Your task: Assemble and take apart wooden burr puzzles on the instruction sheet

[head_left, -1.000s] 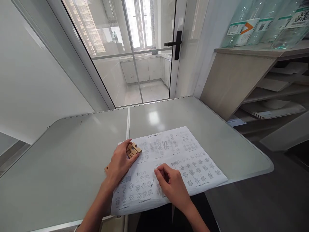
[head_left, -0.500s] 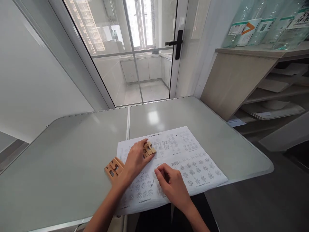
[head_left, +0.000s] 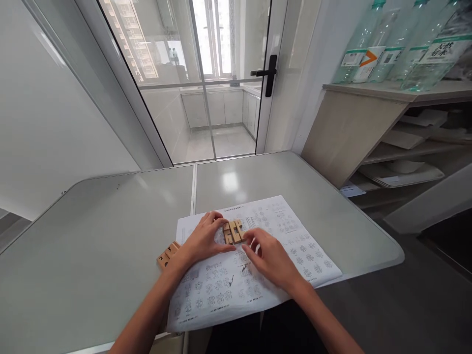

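Note:
Several notched light-wood puzzle pieces (head_left: pixel 233 232) lie side by side on a large printed sheet (head_left: pixel 228 312) of small diagrams. My left hand (head_left: pixel 205 236) rests around their left side, its fingers at the upper left corner and its thumb along the lower edge. At the right end, my right hand (head_left: pixel 266 253) has bent fingers and thumb about the rightmost piece; the exact contact is partly hidden. Partly covered by my left wrist, brown wooden pieces (head_left: pixel 167 254) marked with black numbers sit at the sheet's left edge.
The sheet lies on a pale grey-green table (head_left: pixel 110 255) and hangs over its front edge. Beyond stands a glass door with a black handle (head_left: pixel 271 75). To the right is a wooden shelf unit (head_left: pixel 328 123) with clear plastic bottles (head_left: pixel 385 59) on top.
My right hand has moved up and right to the pieces' right end. The pieces now lie flatter and more spread out, and my left hand's grip has loosened. The view has shifted slightly.

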The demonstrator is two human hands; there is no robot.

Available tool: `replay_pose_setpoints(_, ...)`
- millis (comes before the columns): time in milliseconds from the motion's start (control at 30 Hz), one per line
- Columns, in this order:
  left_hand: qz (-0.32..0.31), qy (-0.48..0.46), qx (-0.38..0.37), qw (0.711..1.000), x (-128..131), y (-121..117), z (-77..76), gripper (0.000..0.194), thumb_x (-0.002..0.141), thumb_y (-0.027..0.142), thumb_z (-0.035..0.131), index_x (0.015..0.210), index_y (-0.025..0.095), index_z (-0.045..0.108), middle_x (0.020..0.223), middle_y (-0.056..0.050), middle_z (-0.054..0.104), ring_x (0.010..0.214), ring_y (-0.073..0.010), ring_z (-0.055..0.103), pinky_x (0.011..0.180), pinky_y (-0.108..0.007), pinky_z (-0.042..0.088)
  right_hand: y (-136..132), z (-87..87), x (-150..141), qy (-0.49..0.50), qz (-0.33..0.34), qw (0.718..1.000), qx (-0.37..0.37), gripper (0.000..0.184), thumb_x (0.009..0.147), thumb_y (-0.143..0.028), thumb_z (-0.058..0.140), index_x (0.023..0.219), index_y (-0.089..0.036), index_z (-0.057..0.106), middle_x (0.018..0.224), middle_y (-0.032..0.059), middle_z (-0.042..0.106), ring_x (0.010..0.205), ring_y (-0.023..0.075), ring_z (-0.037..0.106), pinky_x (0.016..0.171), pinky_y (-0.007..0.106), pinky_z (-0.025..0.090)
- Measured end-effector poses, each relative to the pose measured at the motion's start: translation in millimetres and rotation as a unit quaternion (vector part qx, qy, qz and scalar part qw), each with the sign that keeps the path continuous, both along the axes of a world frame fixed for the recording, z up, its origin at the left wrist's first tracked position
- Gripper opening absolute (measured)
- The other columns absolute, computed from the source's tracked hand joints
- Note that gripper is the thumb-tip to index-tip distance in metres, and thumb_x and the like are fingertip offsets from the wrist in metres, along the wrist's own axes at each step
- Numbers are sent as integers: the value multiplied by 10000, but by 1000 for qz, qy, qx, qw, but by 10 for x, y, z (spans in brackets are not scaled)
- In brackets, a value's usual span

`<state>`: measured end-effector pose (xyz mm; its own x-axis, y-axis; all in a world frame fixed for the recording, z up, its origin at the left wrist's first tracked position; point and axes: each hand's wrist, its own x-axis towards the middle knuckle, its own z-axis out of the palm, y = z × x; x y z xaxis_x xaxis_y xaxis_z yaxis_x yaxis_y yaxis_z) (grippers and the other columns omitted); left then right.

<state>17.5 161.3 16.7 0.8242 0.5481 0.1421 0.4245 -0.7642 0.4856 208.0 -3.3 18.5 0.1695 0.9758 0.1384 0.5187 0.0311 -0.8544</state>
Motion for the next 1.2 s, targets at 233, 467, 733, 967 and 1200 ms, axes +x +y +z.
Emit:
replay_pose_setpoints(233, -20, -45, -82, 995, -115, 142, 34, 636, 795, 481, 831, 1368, 299, 622, 1301, -73, 636, 1042, -244, 662, 979, -405, 557, 426, -27, 308, -181, 74, 980, -42, 733, 847, -185, 756, 1518, -280, 475, 1524, 127, 479, 1327, 305, 572, 1015, 453, 561)
replay_pose_setpoints(467, 13, -46, -103, 994, -147, 161, -6, 634, 830, 395, 792, 1408, 287, 558, 1301, -64, 669, 1097, -263, 666, 956, -409, 547, 716, -21, 532, -123, 140, 981, -63, 535, 798, -305, 834, 1283, -231, 619, 1436, 131, 591, 1288, 309, 594, 1073, 497, 530)
replay_pose_setpoints(733, 108, -73, -70, 989, -147, 213, -146, 710, 840, 481, 801, 1413, 233, 463, 1106, -52, 685, 1023, -266, 700, 922, -434, 554, 1158, -39, 441, 173, 72, 982, -32, 651, 779, -462, 874, 1324, -234, 601, 1330, 121, 679, 1092, 247, 707, 918, 411, 617)
replay_pose_setpoints(967, 142, -132, -17, 981, -168, 235, -155, 673, 889, 420, 784, 1445, 267, 436, 1120, -36, 675, 1009, -237, 704, 942, -421, 556, 1432, -305, 266, 301, 35, 953, 2, 657, 791, -497, 868, 1354, -263, 624, 1413, 103, 654, 912, 190, 736, 893, 393, 600)
replay_pose_setpoints(1200, 146, -154, 19, 977, -130, 232, -120, 624, 871, 358, 810, 1394, 281, 478, 1161, -36, 653, 968, -215, 704, 875, -379, 568, 1432, -354, 240, 339, 18, 941, 4, 627, 746, -445, 901, 1288, -241, 662, 1343, 96, 690, 918, 183, 724, 818, 336, 598)
